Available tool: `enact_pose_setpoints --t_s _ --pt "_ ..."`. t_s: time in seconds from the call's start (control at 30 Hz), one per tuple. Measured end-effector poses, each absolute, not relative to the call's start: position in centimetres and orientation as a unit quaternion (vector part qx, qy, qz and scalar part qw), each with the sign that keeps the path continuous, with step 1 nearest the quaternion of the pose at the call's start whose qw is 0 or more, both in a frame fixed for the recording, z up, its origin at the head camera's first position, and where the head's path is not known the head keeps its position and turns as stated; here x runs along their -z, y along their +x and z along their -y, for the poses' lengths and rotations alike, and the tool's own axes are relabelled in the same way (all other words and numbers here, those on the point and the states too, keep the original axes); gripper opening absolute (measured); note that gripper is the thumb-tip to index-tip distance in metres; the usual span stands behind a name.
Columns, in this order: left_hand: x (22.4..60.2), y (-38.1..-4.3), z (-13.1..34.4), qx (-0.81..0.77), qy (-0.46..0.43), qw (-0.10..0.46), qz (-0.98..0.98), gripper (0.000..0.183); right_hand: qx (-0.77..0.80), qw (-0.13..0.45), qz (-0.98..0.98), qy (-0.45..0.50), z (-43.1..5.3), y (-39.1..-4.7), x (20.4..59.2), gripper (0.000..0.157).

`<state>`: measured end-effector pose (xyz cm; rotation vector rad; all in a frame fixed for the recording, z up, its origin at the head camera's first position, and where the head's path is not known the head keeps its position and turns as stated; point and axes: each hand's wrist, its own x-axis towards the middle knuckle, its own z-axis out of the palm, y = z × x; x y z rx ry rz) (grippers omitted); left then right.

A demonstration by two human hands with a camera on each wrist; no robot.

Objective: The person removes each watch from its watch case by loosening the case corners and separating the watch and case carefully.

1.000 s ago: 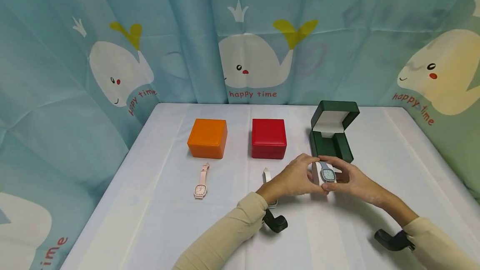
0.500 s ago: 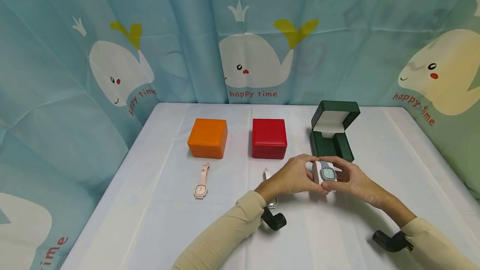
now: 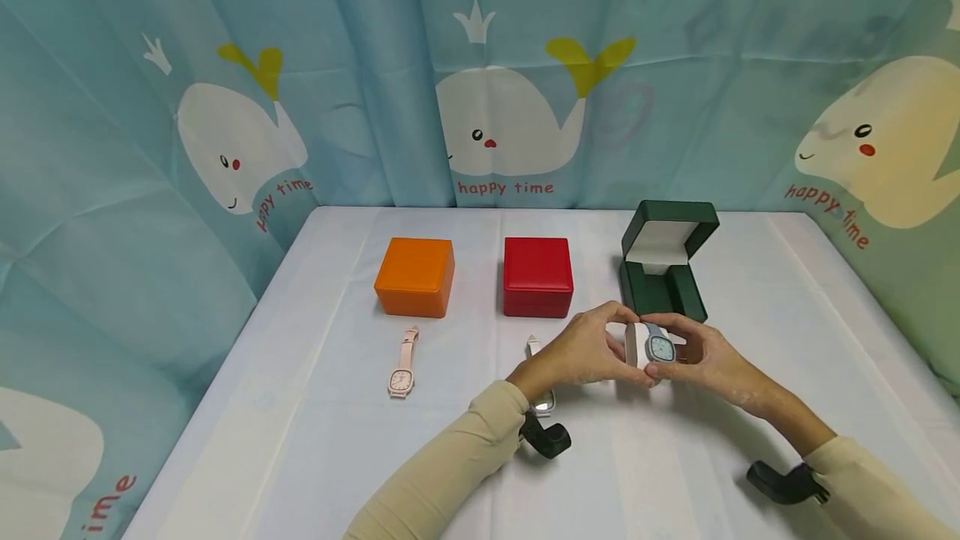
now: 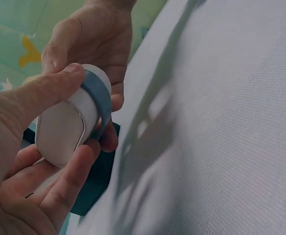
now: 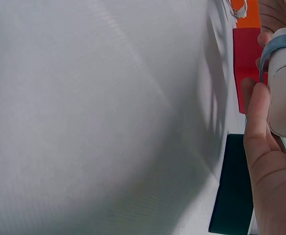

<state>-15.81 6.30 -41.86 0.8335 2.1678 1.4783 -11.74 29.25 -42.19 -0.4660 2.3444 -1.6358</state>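
Between both hands, above the table and just in front of the open green box [image 3: 655, 290], is a white watch pillow [image 4: 59, 129] with a blue-strapped watch [image 3: 662, 348] wrapped round it. My left hand [image 3: 581, 352] pinches the pillow's left end, thumb on one side and fingers on the other. On the opposite end my right hand [image 3: 705, 361] holds the pillow and watch between thumb and fingers. The blue strap [image 4: 98, 93] circles the pillow in the left wrist view. A white watch [image 3: 544, 402] lies on the table, partly hidden by my left wrist.
A closed orange box [image 3: 415, 277] and a closed red box [image 3: 537, 277] stand left of the green one. Below the orange box lies a pink watch [image 3: 402, 365]. A whale-print curtain [image 3: 360, 107] hangs behind the white-covered table [image 3: 300, 423].
Both hands stay in nearly the same place. The watch on its pillow has turned slightly, its face shifting a little to the right. The left forearm has moved slightly.
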Motion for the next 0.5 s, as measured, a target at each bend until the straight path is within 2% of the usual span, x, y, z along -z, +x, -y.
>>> enact_pose_setpoints --t_s 0.2,0.5 --pt "42.12 -15.84 -6.34 -0.523 0.295 0.19 -0.776 0.081 0.558 0.116 -0.805 -0.166 -29.4 -11.6 42.12 0.062" --pt "42.07 -15.83 -6.55 -0.517 0.301 0.185 -0.78 0.07 0.571 0.125 -0.795 -0.161 -29.53 -11.4 42.44 0.058"
